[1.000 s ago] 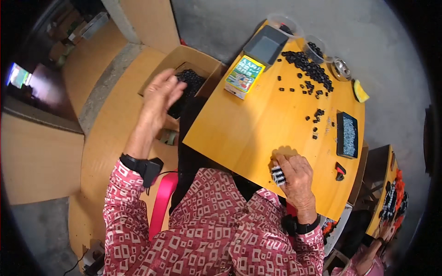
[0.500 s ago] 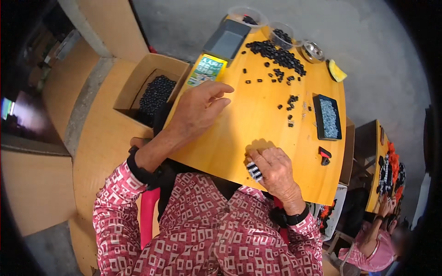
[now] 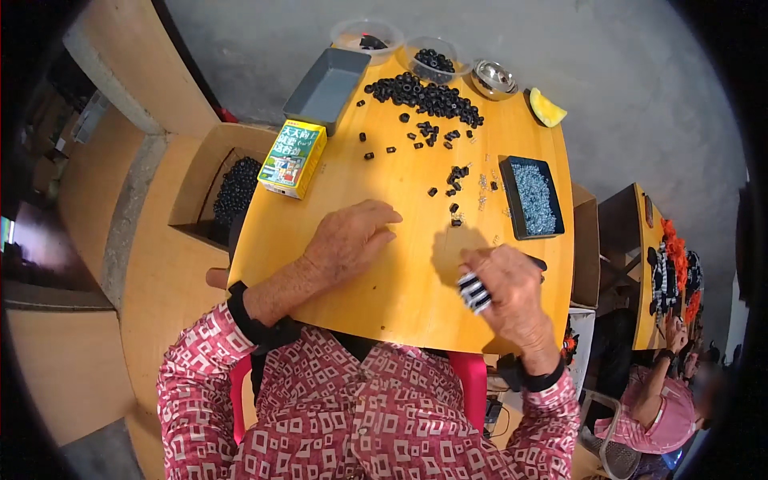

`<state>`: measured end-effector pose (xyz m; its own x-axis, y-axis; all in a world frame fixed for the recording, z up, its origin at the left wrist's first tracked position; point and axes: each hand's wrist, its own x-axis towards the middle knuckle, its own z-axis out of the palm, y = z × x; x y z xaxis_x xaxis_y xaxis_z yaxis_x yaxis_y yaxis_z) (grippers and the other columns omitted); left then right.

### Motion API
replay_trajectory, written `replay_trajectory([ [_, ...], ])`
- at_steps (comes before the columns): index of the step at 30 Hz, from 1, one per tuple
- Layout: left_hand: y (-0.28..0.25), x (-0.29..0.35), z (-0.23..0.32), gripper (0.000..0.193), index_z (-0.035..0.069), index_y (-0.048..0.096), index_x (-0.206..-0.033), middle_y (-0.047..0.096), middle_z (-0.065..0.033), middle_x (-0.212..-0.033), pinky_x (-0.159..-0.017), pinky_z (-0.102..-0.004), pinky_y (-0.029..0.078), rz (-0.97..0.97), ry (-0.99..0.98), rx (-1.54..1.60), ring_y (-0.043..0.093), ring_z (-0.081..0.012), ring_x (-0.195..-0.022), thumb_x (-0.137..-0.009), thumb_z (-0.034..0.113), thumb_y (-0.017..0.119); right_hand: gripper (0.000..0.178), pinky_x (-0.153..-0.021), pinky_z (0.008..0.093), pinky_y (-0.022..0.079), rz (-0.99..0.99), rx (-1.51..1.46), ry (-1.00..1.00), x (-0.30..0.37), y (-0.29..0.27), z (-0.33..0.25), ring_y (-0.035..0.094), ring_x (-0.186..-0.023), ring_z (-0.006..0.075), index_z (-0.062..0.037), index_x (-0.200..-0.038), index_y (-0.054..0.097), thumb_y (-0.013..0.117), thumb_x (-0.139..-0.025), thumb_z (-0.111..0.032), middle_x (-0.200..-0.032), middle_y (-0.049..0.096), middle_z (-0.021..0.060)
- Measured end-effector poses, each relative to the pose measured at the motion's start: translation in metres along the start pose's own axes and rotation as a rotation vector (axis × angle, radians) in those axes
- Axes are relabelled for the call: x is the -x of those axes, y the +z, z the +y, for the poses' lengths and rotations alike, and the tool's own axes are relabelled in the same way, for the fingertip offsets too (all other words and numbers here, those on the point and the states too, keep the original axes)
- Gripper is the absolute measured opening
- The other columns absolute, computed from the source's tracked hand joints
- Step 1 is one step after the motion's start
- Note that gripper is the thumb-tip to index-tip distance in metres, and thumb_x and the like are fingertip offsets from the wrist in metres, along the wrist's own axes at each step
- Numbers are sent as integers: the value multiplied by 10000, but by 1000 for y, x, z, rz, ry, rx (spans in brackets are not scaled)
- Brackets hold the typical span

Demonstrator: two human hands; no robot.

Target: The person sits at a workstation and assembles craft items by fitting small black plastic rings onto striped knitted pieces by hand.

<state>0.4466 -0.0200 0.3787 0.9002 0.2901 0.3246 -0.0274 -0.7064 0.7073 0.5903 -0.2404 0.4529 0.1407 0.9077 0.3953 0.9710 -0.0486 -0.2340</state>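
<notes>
My right hand (image 3: pixel 512 292) is closed around a small black-and-white striped piece (image 3: pixel 474 293), just above the table's near right part. Its exact kind is hidden by my fingers. Over the near left of the table, my left hand (image 3: pixel 348 240) is empty, its thumb and forefinger apart. Small black ring-like parts (image 3: pixel 428 98) lie heaped at the back, with several loose ones (image 3: pixel 456 178) nearer the middle. A black tray (image 3: pixel 532 198) of small silvery pieces sits beyond my right hand. Tiny clear bits (image 3: pixel 482 182) are scattered beside it.
A green-and-yellow box (image 3: pixel 294 158) stands at the left, before a grey tray (image 3: pixel 326 86). Clear tubs (image 3: pixel 436 58), a metal bowl (image 3: pixel 494 80) and a yellow wedge (image 3: pixel 548 108) line the back edge. A carton (image 3: pixel 192 180) of black parts is left. Another person (image 3: pixel 648 408) works at right.
My right hand has lifted and shifted right with the striped piece. My left hand has come lower, nearer the table's front, away from the box. The whole view has shifted.
</notes>
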Motion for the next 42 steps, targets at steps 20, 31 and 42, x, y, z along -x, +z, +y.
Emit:
replay_trajectory([
  [20, 3, 10, -4, 181, 12, 626, -1050, 664, -152, -1063, -843, -356, 527, 112, -15, 177, 650, -323, -968, -875, 48, 598, 309, -822, 412, 529, -285, 336, 107, -203, 100, 97, 654, -946, 342, -102, -1056, 699, 588, -780, -19, -1040, 670, 174],
  [31, -25, 21, 9, 241, 30, 632, -1159, 677, -42, -1028, -841, -236, 518, 151, -639, 1165, 641, -100, -966, -955, 159, 631, 280, -735, 399, 502, -26, -259, -162, -111, 49, -7, 607, -798, 337, -16, -993, 638, 703, -721, -25, -831, 612, 135],
  [42, -7, 46, 21, 172, 27, 636, -1058, 668, -50, -1019, -829, -231, 538, 35, -730, 1356, 659, -121, -913, -898, 66, 684, 332, -744, 375, 492, -32, -380, -4, -43, 59, -38, 607, -824, 295, -10, -1009, 634, 737, -695, -34, -851, 604, 110],
])
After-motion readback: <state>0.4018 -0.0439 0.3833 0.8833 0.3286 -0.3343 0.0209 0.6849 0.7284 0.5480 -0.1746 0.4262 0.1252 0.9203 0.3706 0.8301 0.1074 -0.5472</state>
